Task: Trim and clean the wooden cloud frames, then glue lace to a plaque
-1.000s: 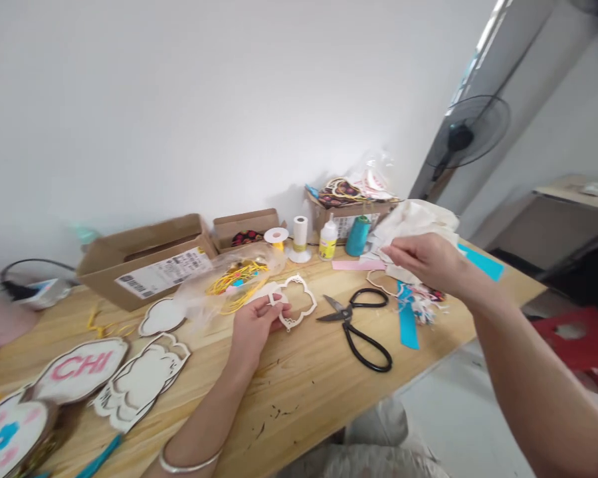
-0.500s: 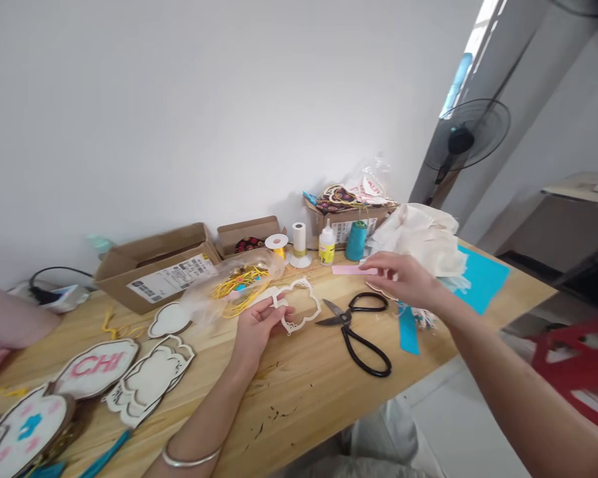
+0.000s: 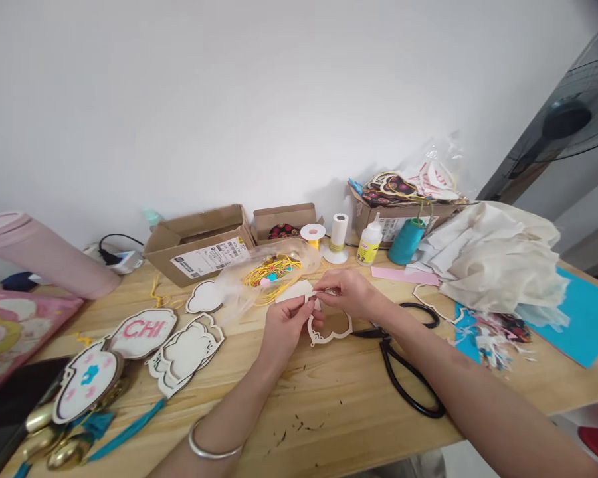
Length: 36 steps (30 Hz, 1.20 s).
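Note:
My left hand (image 3: 288, 326) is closed on a thin, pale, cloud-shaped frame (image 3: 325, 340) with an open middle, pinching its upper left corner just above the table. My right hand (image 3: 347, 291) meets it there, thumb and fingertips pressed together at that same corner. Whatever the right fingertips grip is too small and covered to make out. Black-handled scissors (image 3: 387, 358) lie to the right of the frame, partly hidden under my right forearm. Behind my hands is a white piece (image 3: 295, 291), beside a clear bag (image 3: 236, 282) of yellow cords.
Cardboard boxes (image 3: 206, 262), a glue bottle (image 3: 369, 244) and a teal thread cone (image 3: 407, 242) line the wall. White cloth (image 3: 498, 255) and blue sheet (image 3: 583, 325) lie right. Embroidered plaques (image 3: 143, 334), layered cut-outs (image 3: 184, 355) and a pink cylinder (image 3: 54, 259) are left.
My right hand has come left from beside the pink strip to the corner of the frame in my left hand. The camera view has shifted left.

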Motion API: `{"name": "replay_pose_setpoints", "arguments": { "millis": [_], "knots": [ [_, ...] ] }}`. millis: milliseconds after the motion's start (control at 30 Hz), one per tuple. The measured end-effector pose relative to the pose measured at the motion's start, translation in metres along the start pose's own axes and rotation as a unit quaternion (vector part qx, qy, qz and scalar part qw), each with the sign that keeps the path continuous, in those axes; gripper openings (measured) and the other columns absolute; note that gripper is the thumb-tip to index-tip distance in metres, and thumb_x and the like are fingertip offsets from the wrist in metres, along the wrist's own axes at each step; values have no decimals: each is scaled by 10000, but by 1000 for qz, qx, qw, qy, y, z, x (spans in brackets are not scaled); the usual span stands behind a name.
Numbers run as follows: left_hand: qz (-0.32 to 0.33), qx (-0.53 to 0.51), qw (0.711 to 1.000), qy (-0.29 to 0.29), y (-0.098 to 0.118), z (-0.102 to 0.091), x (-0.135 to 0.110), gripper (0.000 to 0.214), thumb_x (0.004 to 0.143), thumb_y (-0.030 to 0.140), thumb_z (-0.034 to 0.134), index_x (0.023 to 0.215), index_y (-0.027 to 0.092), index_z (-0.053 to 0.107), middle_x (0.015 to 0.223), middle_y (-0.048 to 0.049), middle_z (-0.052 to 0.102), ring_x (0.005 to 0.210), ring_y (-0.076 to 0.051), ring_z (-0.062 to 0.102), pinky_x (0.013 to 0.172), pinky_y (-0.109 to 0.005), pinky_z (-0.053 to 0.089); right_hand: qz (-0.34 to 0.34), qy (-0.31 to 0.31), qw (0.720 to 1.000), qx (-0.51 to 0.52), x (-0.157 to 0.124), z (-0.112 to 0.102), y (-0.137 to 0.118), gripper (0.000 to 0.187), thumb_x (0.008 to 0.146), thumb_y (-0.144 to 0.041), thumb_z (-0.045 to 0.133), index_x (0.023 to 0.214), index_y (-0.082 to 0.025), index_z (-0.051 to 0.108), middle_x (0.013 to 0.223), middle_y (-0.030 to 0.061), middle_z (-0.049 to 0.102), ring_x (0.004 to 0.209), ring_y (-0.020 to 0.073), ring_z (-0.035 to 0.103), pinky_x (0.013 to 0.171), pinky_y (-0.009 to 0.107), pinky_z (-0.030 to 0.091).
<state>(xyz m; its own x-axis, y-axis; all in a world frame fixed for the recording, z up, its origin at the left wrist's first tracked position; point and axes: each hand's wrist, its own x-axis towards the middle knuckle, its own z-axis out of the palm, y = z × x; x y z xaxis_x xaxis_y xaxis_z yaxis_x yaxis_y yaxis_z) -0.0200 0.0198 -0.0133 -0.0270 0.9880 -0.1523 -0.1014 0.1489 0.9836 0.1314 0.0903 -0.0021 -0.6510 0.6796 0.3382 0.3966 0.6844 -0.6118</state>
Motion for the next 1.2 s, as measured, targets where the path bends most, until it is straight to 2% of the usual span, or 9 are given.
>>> {"name": "replay_pose_setpoints", "arguments": {
  "millis": [167, 300, 367, 667, 800, 900, 1033, 1200],
  "knots": [
    [23, 48, 999, 0, 0, 0, -1, 191, 689, 297, 610, 727, 125, 684, 572, -8, 662, 480, -106, 577, 498, -199, 469, 49, -18, 996, 75, -2, 2, -1, 184, 771, -270, 551, 834, -187, 703, 679, 16, 635, 555, 83, 471, 483, 202, 317],
    [45, 77, 996, 3, -1, 0, 0, 187, 709, 281, 582, 727, 124, 683, 558, -1, 657, 473, -107, 578, 496, -196, 464, 121, 39, 987, 96, -2, 6, -6, 161, 737, -259, 577, 751, -176, 714, 614, 9, 629, 526, 79, 430, 461, 202, 299],
    [54, 88, 995, 5, -2, 0, 0, 184, 716, 275, 572, 727, 127, 681, 560, 5, 655, 482, -111, 584, 500, -196, 463, 132, 53, 985, 99, -3, 8, -8, 147, 723, -232, 578, 714, -173, 713, 608, 7, 629, 518, 75, 429, 457, 199, 297],
    [66, 110, 992, 13, -2, 0, -1, 184, 729, 256, 542, 662, 143, 671, 540, 31, 636, 497, -121, 592, 513, -204, 462, 41, 107, 993, 0, -5, 15, -10, 171, 658, -85, 529, 625, -165, 676, 619, 8, 613, 552, 85, 490, 497, 194, 342],
    [54, 109, 992, 16, -1, 1, -1, 186, 729, 260, 542, 667, 137, 668, 547, 25, 642, 490, -118, 595, 505, -199, 460, -2, 91, 996, 24, -7, 14, -3, 173, 737, -137, 516, 708, -161, 685, 625, 15, 600, 561, 88, 498, 510, 198, 362],
    [54, 113, 992, 12, 0, 1, -1, 202, 733, 276, 541, 676, 129, 666, 560, 9, 649, 482, -115, 591, 502, -198, 458, -3, 70, 997, 42, -7, 12, 0, 181, 786, -220, 523, 736, -162, 686, 623, 20, 599, 579, 98, 514, 525, 206, 378],
    [57, 125, 991, 9, 1, 1, -3, 210, 741, 280, 530, 696, 125, 666, 565, 0, 653, 489, -118, 593, 502, -199, 458, 18, 73, 997, 20, -6, 10, -2, 152, 775, -221, 554, 712, -170, 682, 636, 15, 610, 574, 97, 516, 519, 206, 373],
    [72, 141, 987, 8, 1, 1, -3, 220, 747, 281, 520, 658, 129, 653, 563, 3, 651, 502, -126, 600, 520, -208, 465, -3, 53, 996, -73, -6, 7, -15, 171, 794, -175, 509, 718, -155, 661, 677, 35, 625, 619, 112, 540, 552, 218, 385]
  ]
}}
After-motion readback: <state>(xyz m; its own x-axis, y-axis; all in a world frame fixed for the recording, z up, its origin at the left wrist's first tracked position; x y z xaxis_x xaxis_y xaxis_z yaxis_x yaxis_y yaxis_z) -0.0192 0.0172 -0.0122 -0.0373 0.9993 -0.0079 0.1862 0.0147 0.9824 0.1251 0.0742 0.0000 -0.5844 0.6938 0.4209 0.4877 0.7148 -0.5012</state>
